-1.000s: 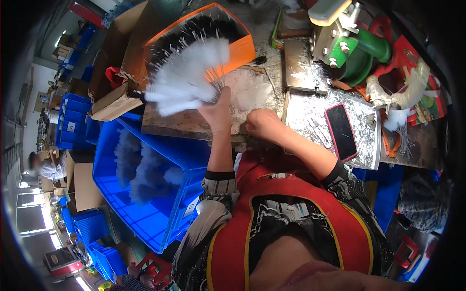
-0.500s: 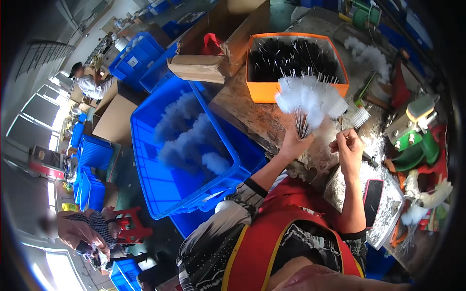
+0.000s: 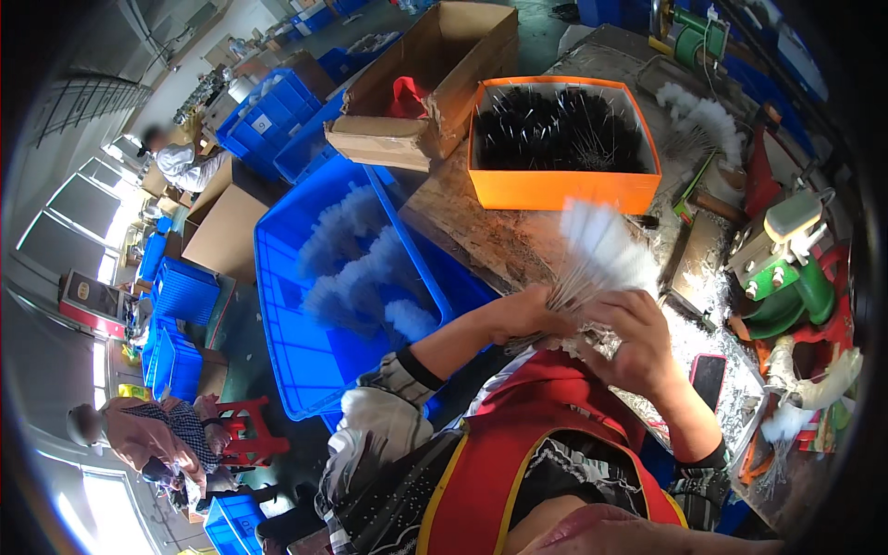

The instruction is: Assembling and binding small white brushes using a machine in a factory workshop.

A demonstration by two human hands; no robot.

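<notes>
A fanned bundle of small white-bristled wire brushes [image 3: 599, 248] is held in front of me, bristle ends up, just short of the orange box. My left hand [image 3: 527, 314] is closed round the thin wire stems. Against the other side of the same bundle, my right hand [image 3: 640, 335] has its fingers curled round the stems below the bristles; they are slightly blurred. Black-bristled brushes [image 3: 555, 125] fill the orange box [image 3: 566, 192] on the workbench. To the left, piles of white brushes [image 3: 361, 273] lie in a blue crate [image 3: 287, 361].
A green machine [image 3: 805, 287] stands on the right of the worn workbench [image 3: 462, 199]. Close to my right forearm lies a phone [image 3: 709, 379]. More white brushes [image 3: 703, 116] rest at the far right. Beyond the crate is an opened cardboard box [image 3: 384, 137]. Two people are at the left.
Both hands have come nearer to me with the white brushes. My right hand, earlier apart on the right, now meets the bundle beside my left hand.
</notes>
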